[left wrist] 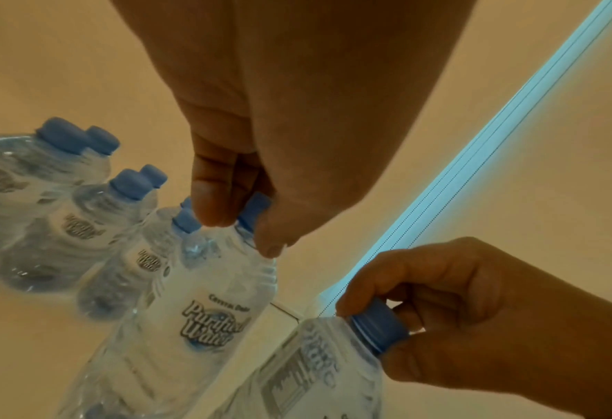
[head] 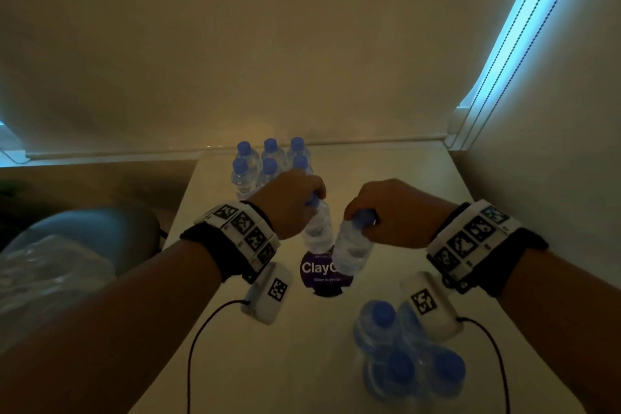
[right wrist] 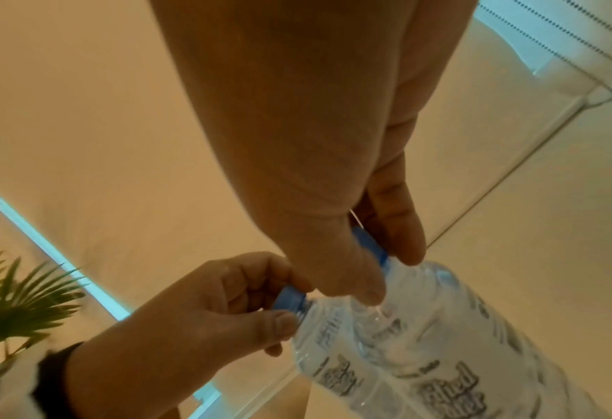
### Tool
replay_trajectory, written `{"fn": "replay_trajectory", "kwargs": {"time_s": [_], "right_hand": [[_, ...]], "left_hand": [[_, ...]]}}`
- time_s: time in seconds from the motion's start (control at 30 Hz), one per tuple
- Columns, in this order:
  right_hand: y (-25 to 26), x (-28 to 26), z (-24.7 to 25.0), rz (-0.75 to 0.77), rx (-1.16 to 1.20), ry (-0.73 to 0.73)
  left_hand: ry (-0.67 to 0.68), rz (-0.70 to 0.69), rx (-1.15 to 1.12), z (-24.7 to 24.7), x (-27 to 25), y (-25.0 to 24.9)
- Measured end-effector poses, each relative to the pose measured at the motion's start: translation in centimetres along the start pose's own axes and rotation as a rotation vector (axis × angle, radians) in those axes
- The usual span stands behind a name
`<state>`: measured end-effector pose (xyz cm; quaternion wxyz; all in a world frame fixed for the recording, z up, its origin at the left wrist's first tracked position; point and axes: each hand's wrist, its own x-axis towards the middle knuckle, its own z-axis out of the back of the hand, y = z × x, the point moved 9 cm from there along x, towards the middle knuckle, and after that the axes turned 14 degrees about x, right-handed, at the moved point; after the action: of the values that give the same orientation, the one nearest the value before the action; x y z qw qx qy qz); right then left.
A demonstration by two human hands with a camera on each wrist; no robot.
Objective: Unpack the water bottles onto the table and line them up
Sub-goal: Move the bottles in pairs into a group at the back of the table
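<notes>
Over the middle of a pale table (head: 420,178) we hold two small water bottles, one in each hand, each carried by its blue cap. Our left hand (head: 289,202) pinches the cap of the left bottle (head: 317,232) between thumb and curled fingers; our right hand (head: 393,212) does the same with the right bottle (head: 353,250). Both bottles hang tilted, their bases swinging toward us above a round purple sticker (head: 324,274) on the tabletop, and their bodies nearly touch. Gripping at the cap likely leaves the bases free to be set down without fingers in the way.

At the far end of the table six bottles (head: 268,161) already stand upright in two rows of three, close together, near the wall. Our left hand is just in front of that group. Nearer us on the right sits a cluster of bottles (head: 406,356) not yet moved, blurred, so we cannot tell whether wrapping is around them.

Open tabletop lies between the standing group and the sticker, and to the right toward the wall. The table's left edge drops off beside a dark chair (head: 100,232) with crumpled clear plastic (head: 50,272) on it. We judge the next bottles belong just in front of the rows, lowered gently so they don't knock the ones standing.
</notes>
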<state>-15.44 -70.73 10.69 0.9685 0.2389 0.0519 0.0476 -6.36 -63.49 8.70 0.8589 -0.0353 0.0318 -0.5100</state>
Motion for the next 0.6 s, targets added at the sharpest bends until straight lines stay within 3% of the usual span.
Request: {"fn": "replay_trajectory", "kwargs": {"time_s": [0.27,0.6], "right_hand": [[-7.9,4.9,3.5,-0.155,0.018,-0.002],[-16.0,11.0,4.3,-0.302,0.052,-0.005]], "left_hand": [[0.004,0.006,-0.104,0.7,8.3,1.8],[0.022,0.059,-0.002,-1.3,16.6,5.3]]}}
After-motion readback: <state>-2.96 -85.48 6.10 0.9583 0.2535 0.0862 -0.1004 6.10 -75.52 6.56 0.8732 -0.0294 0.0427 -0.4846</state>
